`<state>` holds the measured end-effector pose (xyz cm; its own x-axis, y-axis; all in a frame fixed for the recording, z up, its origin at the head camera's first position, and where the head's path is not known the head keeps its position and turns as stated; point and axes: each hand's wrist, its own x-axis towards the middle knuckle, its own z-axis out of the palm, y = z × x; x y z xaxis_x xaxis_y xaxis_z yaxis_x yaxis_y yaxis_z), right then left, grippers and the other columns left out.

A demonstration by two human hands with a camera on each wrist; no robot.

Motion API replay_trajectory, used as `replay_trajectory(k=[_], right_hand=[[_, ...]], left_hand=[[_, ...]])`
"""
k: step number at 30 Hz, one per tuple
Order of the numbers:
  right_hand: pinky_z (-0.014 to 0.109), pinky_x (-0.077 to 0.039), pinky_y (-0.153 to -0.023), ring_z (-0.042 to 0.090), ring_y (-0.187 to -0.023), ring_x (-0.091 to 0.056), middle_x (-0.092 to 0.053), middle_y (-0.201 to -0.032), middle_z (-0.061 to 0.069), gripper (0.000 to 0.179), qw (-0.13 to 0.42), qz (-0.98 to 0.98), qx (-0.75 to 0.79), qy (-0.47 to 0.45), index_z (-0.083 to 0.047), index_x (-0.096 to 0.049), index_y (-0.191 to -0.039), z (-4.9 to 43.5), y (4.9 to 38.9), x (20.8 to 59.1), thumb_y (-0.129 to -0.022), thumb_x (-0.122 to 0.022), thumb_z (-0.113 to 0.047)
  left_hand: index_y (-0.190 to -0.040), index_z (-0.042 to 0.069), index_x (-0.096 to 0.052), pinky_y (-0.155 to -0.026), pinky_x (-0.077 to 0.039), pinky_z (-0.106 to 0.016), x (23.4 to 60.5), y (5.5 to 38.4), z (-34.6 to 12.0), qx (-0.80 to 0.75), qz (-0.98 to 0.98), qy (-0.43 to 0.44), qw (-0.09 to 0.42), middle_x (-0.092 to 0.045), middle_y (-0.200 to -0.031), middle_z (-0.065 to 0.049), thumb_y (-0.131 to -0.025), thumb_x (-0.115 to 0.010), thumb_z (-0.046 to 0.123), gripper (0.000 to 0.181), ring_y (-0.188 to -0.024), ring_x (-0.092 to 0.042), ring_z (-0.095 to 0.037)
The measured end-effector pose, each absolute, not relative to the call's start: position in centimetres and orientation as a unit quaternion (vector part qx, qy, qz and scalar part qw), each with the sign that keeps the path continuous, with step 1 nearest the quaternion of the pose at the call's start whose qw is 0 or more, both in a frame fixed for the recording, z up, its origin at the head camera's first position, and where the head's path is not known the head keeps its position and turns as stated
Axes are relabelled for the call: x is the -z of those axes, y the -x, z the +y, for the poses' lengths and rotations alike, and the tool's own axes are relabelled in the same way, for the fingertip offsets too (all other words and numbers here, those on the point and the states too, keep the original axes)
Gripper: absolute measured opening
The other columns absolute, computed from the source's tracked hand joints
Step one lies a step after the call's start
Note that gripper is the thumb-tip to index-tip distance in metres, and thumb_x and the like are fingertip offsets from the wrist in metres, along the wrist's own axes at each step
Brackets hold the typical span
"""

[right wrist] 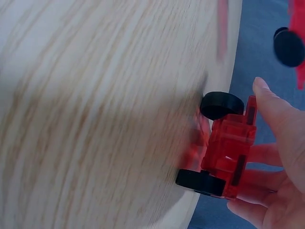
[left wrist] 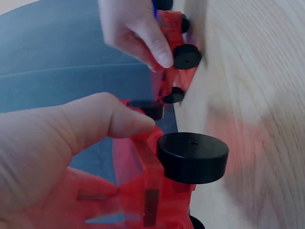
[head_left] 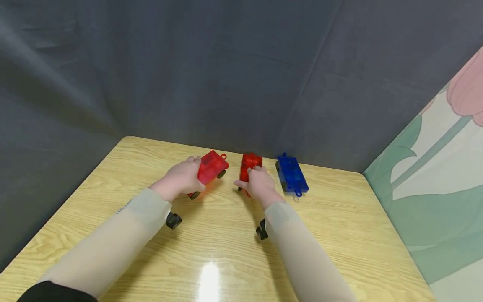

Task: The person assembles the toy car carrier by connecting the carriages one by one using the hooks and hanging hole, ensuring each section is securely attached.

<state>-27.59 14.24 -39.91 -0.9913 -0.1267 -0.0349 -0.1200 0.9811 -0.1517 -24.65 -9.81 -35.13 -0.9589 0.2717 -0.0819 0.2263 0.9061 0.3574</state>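
My left hand (head_left: 184,176) grips a red see-through toy wagon (head_left: 212,166) with black wheels and a ring at its far end. It holds this wagon tilted above the tabletop; the thumb (left wrist: 128,121) presses its near end in the left wrist view. A second red wagon (right wrist: 228,152) stands on its wheels on the table. Over it is my right hand (head_left: 259,183), with the thumb (right wrist: 269,98) spread off to one side and the fingers along the other. A blue toy wagon (head_left: 292,174) with a ring at each end stands just right of that hand.
The light wooden table (head_left: 211,243) ends at a dark grey cloth (head_left: 226,75) behind the wagons. A flower-patterned panel (head_left: 430,180) borders the right side. Dark wrist devices (head_left: 173,220) stick out under both sleeves.
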Motion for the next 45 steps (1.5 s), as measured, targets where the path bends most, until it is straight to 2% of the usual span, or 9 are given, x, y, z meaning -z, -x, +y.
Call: replay_trajectory(k=[6, 11, 16, 23, 26, 33, 38, 42, 45], right_hand=[[0.047, -0.045, -0.102, 0.037, -0.137, -0.036, -0.046, -0.146, 0.018, 0.079, 0.022, 0.995, 0.067, 0.063, -0.007, -0.055, -0.142, 14.4, 27.7, 39.8, -0.086, -0.064, -0.063], [0.046, -0.043, -0.104, 0.038, -0.139, -0.034, -0.043, -0.149, 0.019, 0.080, 0.027, 0.995, 0.071, 0.063, -0.006, -0.055, -0.142, 14.3, 27.7, 39.8, -0.086, -0.064, -0.063], [0.046, -0.042, -0.104, 0.036, -0.138, -0.035, -0.044, -0.148, 0.018, 0.081, 0.024, 0.996, 0.064, 0.062, -0.006, -0.055, -0.142, 14.0, 27.7, 39.9, -0.086, -0.063, -0.064], [0.045, -0.043, -0.104, 0.037, -0.141, -0.031, -0.042, -0.150, 0.018, 0.081, 0.030, 0.996, 0.064, 0.059, -0.007, -0.052, -0.144, 14.1, 27.6, 39.8, -0.087, -0.063, -0.064], [0.045, -0.042, -0.105, 0.037, -0.141, -0.031, -0.042, -0.150, 0.018, 0.081, 0.029, 0.996, 0.067, 0.059, -0.007, -0.052, -0.144, 14.1, 27.6, 39.7, -0.087, -0.063, -0.063], [0.045, -0.040, -0.107, 0.037, -0.140, -0.032, -0.042, -0.150, 0.018, 0.080, 0.029, 0.995, 0.069, 0.059, -0.006, -0.052, -0.144, 14.1, 27.5, 39.6, -0.087, -0.065, -0.062], [0.045, -0.040, -0.106, 0.037, -0.140, -0.032, -0.043, -0.149, 0.018, 0.081, 0.029, 0.996, 0.065, 0.061, -0.006, -0.053, -0.143, 14.1, 27.6, 39.6, -0.086, -0.064, -0.063], [0.045, -0.040, -0.106, 0.037, -0.140, -0.032, -0.042, -0.149, 0.018, 0.082, 0.030, 0.996, 0.063, 0.059, -0.007, -0.053, -0.143, 14.1, 27.6, 39.6, -0.086, -0.064, -0.064], [0.045, -0.039, -0.107, 0.037, -0.141, -0.031, -0.041, -0.150, 0.018, 0.082, 0.032, 0.996, 0.063, 0.057, -0.007, -0.053, -0.143, 14.1, 27.6, 39.7, -0.086, -0.063, -0.064]], left_hand=[[-0.155, 0.002, -0.027, -0.079, -0.046, -0.040, 34.3, 23.5, -11.1, -0.192, 0.963, -0.178, 0.066, -0.043, -0.145, -0.015, -0.073, -0.077, 0.015, 0.098, -0.101, -0.052, -0.028], [-0.156, 0.006, -0.029, -0.086, -0.047, -0.042, 34.4, 23.0, -12.1, -0.186, 0.955, -0.216, 0.082, -0.046, -0.144, -0.013, -0.071, -0.081, 0.008, 0.099, -0.105, -0.051, -0.028], [-0.157, 0.014, -0.027, -0.088, -0.048, -0.042, 34.9, 22.7, -13.5, -0.188, 0.941, -0.251, 0.126, -0.042, -0.147, -0.011, -0.071, -0.083, 0.004, 0.104, -0.110, -0.049, -0.029], [-0.159, 0.024, -0.022, -0.079, -0.052, -0.032, 35.2, 21.8, -14.2, -0.224, 0.909, -0.286, 0.204, -0.035, -0.152, -0.009, -0.074, -0.080, -0.003, 0.106, -0.120, -0.042, -0.028], [-0.159, 0.024, -0.023, -0.079, -0.051, -0.030, 35.3, 21.5, -14.3, -0.222, 0.904, -0.294, 0.216, -0.034, -0.153, -0.009, -0.074, -0.079, -0.006, 0.106, -0.120, -0.041, -0.027], [-0.157, 0.016, -0.029, -0.085, -0.047, -0.034, 35.7, 21.4, -14.5, -0.203, 0.897, -0.321, 0.227, -0.038, -0.150, -0.010, -0.071, -0.074, -0.012, 0.100, -0.121, -0.043, -0.028], [-0.157, 0.014, -0.030, -0.087, -0.047, -0.036, 36.1, 21.5, -14.6, -0.214, 0.894, -0.306, 0.248, -0.035, -0.152, -0.012, -0.071, -0.073, -0.013, 0.099, -0.124, -0.041, -0.029], [-0.157, 0.015, -0.029, -0.084, -0.047, -0.035, 36.2, 21.4, -14.8, -0.223, 0.892, -0.293, 0.263, -0.033, -0.153, -0.012, -0.072, -0.073, -0.013, 0.100, -0.123, -0.040, -0.029], [-0.157, 0.017, -0.029, -0.077, -0.049, -0.032, 36.2, 21.4, -14.9, -0.229, 0.890, -0.285, 0.272, -0.032, -0.154, -0.011, -0.072, -0.072, -0.014, 0.101, -0.121, -0.039, -0.029]])
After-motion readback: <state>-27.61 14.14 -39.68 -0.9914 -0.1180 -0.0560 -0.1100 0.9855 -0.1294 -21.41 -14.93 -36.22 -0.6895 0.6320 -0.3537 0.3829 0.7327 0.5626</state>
